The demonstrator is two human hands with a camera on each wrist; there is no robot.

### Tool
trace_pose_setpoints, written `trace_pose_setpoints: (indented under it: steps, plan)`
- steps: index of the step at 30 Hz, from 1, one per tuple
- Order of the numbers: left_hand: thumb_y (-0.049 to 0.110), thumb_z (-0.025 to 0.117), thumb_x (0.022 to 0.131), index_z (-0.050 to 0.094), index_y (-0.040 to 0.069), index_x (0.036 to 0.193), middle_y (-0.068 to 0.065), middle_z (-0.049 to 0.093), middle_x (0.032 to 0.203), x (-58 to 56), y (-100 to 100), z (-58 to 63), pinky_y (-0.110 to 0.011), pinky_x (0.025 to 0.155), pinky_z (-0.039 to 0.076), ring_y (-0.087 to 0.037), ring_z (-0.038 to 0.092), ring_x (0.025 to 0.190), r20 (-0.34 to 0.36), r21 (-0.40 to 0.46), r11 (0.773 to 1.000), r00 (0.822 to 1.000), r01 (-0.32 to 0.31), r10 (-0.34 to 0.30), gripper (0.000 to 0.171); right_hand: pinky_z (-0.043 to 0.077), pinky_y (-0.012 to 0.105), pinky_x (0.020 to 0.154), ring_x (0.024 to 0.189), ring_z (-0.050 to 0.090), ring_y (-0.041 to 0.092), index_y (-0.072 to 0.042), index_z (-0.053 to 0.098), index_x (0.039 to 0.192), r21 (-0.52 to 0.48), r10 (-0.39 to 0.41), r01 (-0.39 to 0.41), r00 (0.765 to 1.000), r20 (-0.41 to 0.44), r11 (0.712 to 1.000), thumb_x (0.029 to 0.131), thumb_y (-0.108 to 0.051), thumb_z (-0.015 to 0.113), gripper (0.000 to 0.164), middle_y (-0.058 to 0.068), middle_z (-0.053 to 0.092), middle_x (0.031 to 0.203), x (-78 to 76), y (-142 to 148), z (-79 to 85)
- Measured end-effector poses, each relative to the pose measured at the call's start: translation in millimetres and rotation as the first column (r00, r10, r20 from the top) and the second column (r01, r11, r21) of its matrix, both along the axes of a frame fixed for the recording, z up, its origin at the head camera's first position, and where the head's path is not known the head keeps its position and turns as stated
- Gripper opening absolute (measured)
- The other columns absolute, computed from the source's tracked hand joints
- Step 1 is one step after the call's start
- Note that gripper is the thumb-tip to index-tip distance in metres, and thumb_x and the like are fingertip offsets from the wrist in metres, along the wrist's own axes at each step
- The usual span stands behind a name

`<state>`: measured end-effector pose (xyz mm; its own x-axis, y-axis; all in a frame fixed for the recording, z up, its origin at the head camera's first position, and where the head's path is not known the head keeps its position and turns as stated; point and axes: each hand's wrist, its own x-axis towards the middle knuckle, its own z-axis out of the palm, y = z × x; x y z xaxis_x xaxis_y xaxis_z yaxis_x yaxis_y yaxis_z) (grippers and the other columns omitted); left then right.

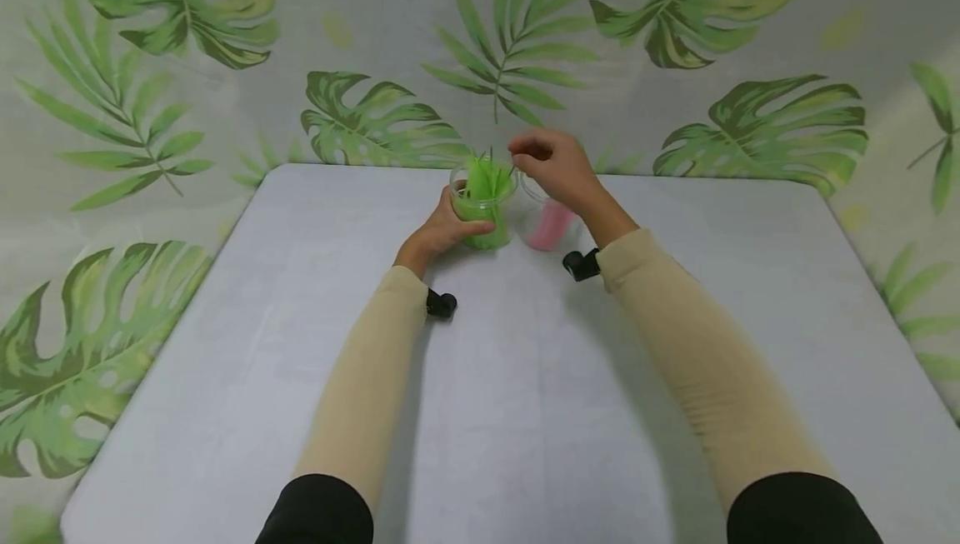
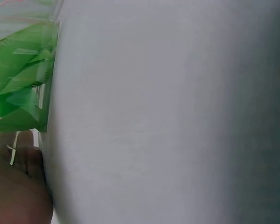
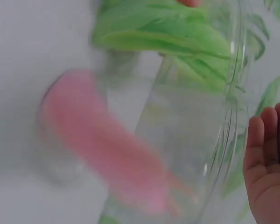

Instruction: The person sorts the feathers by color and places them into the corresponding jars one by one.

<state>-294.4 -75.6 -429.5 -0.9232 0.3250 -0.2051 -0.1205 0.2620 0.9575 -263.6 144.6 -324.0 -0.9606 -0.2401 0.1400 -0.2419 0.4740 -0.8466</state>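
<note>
My left hand (image 1: 444, 227) grips a clear jar (image 1: 459, 207) from its left side, the thumb across its front. Inside stand several green leaf-like pieces (image 1: 486, 179) with thin dark tips sticking up above the rim; their exact kind is unclear. Over the jar's right rim, my right hand (image 1: 553, 162) pinches what looks like a thin dark stem between thumb and forefinger. Beneath that hand is a second clear jar (image 3: 186, 121) with a pink piece (image 3: 98, 140) leaning inside it. In the left wrist view, green pieces (image 2: 23, 70) show through the jar wall.
Both jars stand close together near the far edge of a white table (image 1: 480, 377). Behind it hangs a leaf-patterned cloth (image 1: 525, 36). Small black cameras (image 1: 441, 304) are worn on the wrists.
</note>
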Motion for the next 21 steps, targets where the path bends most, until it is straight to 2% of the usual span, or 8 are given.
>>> trace_pose_setpoints:
  steps: [3, 5, 8, 11, 13, 16, 19, 21]
  plan:
    - [0.028, 0.081, 0.081, 0.008, 0.020, 0.156, -0.012, 0.026, 0.160, 2.2, 6.0, 3.6, -0.043, 0.125, 0.021, -0.026, 0.027, 0.149, -0.009, -0.079, 0.996, 0.999, 0.035, -0.036, 0.105, 0.052, 0.039, 0.097, 0.113, 0.062, 0.024, -0.009, 0.067, 0.122, 0.109, 0.019, -0.010, 0.996, -0.087, 0.994, 0.100, -0.022, 0.060, 0.027, 0.011, 0.067, 0.123, 29.2, 34.8, -8.5]
    - [0.033, 0.081, 0.081, 0.006, 0.020, 0.157, -0.013, 0.023, 0.161, 5.1, 9.9, 6.5, -0.045, 0.125, 0.021, -0.027, 0.025, 0.150, -0.019, -0.162, 0.984, 0.997, 0.071, -0.076, 0.108, 0.054, 0.030, 0.091, 0.104, 0.064, 0.021, -0.007, 0.070, 0.114, 0.168, 0.046, -0.013, 0.980, -0.195, 0.986, 0.097, -0.014, 0.063, 0.020, 0.010, 0.070, 0.114, 55.6, 64.8, -19.4]
    - [0.041, 0.082, 0.079, 0.004, 0.021, 0.158, -0.013, 0.020, 0.163, 8.8, 12.7, 11.0, -0.048, 0.124, 0.022, -0.027, 0.022, 0.152, -0.026, -0.267, 0.957, 0.992, 0.109, -0.120, 0.112, 0.052, 0.012, 0.081, 0.092, 0.064, 0.008, -0.005, 0.072, 0.104, 0.226, 0.082, 0.004, 0.925, -0.371, 0.974, 0.091, 0.001, 0.067, 0.016, 0.007, 0.071, 0.101, 94.0, 106.5, -34.0]
    - [0.043, 0.084, 0.076, 0.005, 0.020, 0.158, -0.013, 0.021, 0.163, 9.8, 12.6, 14.7, -0.048, 0.123, 0.024, -0.029, 0.023, 0.152, -0.047, -0.292, 0.953, 0.993, 0.087, -0.105, 0.116, 0.046, 0.003, 0.079, 0.089, 0.060, -0.007, -0.005, 0.073, 0.099, 0.221, 0.083, 0.033, 0.866, -0.493, 0.975, 0.083, 0.012, 0.070, 0.023, 0.006, 0.071, 0.095, 119.6, 134.8, -38.8]
    - [0.040, 0.086, 0.074, 0.002, 0.019, 0.158, -0.013, 0.024, 0.162, 10.3, 10.5, 17.2, -0.048, 0.123, 0.025, -0.030, 0.026, 0.151, -0.077, -0.281, 0.958, 0.994, 0.053, -0.077, 0.121, 0.045, 0.001, 0.080, 0.089, 0.056, -0.014, -0.007, 0.073, 0.099, 0.212, 0.056, 0.061, 0.862, -0.503, 0.975, 0.082, 0.012, 0.070, 0.026, 0.005, 0.070, 0.095, 129.7, 145.3, -38.5]
    - [0.035, 0.089, 0.072, -0.004, 0.019, 0.159, -0.012, 0.026, 0.163, 10.9, 7.6, 19.3, -0.049, 0.123, 0.026, -0.032, 0.026, 0.151, -0.113, -0.255, 0.967, 0.993, 0.010, -0.040, 0.129, 0.044, 0.001, 0.080, 0.091, 0.055, -0.017, -0.008, 0.073, 0.100, 0.202, 0.004, 0.103, 0.884, -0.467, 0.974, 0.083, 0.011, 0.070, 0.026, 0.006, 0.070, 0.097, 137.8, 154.9, -42.7]
    - [0.034, 0.090, 0.072, -0.011, 0.023, 0.159, -0.010, 0.020, 0.165, 12.4, 2.7, 19.5, -0.049, 0.122, 0.029, -0.032, 0.024, 0.153, -0.109, -0.237, 0.972, 0.994, -0.002, -0.025, 0.134, 0.044, 0.001, 0.079, 0.090, 0.055, -0.017, -0.008, 0.073, 0.101, 0.214, -0.024, 0.127, 0.902, -0.431, 0.969, 0.084, 0.009, 0.070, 0.024, 0.007, 0.070, 0.098, 141.6, 158.3, -52.0]
    - [0.035, 0.089, 0.073, -0.013, 0.027, 0.158, -0.008, 0.012, 0.168, 15.5, -4.3, 21.1, -0.049, 0.122, 0.029, -0.030, 0.019, 0.154, -0.090, -0.228, 0.974, 0.996, 0.000, -0.021, 0.133, 0.046, 0.003, 0.078, 0.090, 0.058, -0.009, -0.007, 0.073, 0.102, 0.245, -0.019, 0.140, 0.899, -0.438, 0.959, 0.083, 0.009, 0.071, 0.024, 0.007, 0.070, 0.099, 142.4, 157.5, -58.5]
